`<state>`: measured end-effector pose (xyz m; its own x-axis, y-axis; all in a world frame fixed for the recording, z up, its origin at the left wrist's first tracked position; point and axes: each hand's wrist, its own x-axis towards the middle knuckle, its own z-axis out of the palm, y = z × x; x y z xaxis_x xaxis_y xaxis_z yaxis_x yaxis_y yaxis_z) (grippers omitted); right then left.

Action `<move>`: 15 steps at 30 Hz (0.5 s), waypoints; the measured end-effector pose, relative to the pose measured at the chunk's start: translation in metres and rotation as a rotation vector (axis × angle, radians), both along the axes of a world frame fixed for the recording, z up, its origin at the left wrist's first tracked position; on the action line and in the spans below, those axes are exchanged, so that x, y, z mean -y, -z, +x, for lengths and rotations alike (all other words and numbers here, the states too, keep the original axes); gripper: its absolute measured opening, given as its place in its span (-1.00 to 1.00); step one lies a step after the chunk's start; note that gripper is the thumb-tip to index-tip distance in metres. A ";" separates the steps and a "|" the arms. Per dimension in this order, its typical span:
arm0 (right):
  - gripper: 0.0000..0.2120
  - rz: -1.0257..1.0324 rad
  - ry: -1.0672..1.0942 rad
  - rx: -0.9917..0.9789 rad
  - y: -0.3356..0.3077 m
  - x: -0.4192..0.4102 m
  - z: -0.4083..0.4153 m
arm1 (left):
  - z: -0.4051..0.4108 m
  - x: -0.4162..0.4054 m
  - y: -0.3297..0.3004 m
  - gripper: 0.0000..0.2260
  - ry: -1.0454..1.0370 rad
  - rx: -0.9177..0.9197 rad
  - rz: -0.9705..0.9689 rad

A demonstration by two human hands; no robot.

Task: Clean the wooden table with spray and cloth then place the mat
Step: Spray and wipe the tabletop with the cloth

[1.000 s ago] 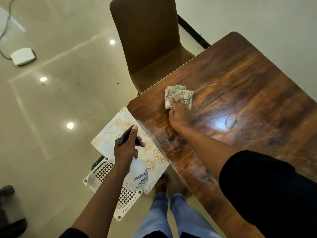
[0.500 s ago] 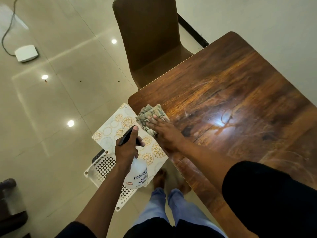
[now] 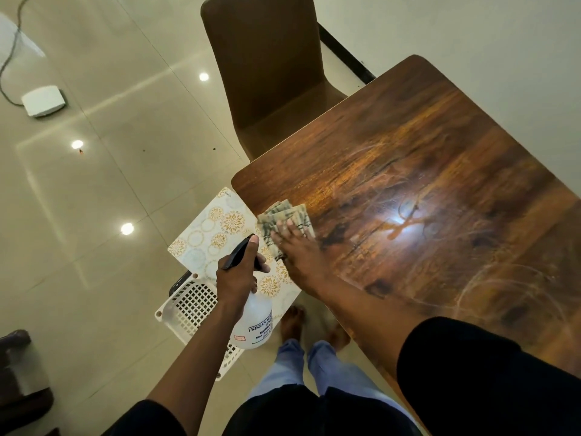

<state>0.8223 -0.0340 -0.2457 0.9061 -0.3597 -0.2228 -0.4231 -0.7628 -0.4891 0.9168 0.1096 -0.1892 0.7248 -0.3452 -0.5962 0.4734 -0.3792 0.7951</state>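
The wooden table [image 3: 424, 171] fills the right side, glossy with wet streaks. My right hand [image 3: 301, 250] presses flat on a folded greenish cloth [image 3: 283, 215] at the table's near left edge, part of the cloth hanging over it. My left hand [image 3: 237, 278] grips a white spray bottle [image 3: 254, 322] by its black trigger head, held off the table over the floor. The mat [image 3: 220, 228], white with gold floral circles, lies below the table edge on a white plastic basket [image 3: 191, 306].
A brown chair [image 3: 267, 67] stands pushed in at the table's far left side. A white box with a cable [image 3: 42, 100] sits on the tiled floor far left. My feet [image 3: 292, 322] stand beside the table. A wall runs along the right.
My right hand has drawn the cloth from the table's middle left toward me to the near left edge, then slightly back inward. The left hand with the bottle stays in place.
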 end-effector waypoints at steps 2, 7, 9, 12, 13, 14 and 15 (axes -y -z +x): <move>-0.40 -0.019 -0.094 0.027 0.006 -0.002 -0.008 | 0.000 -0.001 0.000 -0.54 0.019 -0.002 0.020; -0.42 -0.069 -0.203 0.010 0.012 0.014 -0.050 | -0.003 -0.002 0.002 -0.53 0.084 -0.003 0.019; -0.38 -0.087 -0.194 -0.023 0.011 0.017 -0.084 | -0.006 0.000 0.003 -0.53 0.116 -0.018 0.022; -0.33 -0.110 -0.195 -0.082 0.011 0.013 -0.133 | -0.013 0.005 0.003 -0.55 0.174 -0.036 0.006; -0.33 -0.119 -0.198 -0.099 0.011 0.011 -0.141 | -0.015 0.007 0.002 -0.55 0.188 -0.042 0.001; -0.33 -0.120 -0.192 -0.106 0.011 0.009 -0.145 | -0.016 0.009 0.001 -0.57 0.198 -0.050 -0.002; -0.34 -0.110 -0.185 -0.108 0.011 0.008 -0.144 | -0.016 0.011 0.002 -0.59 0.207 -0.057 -0.011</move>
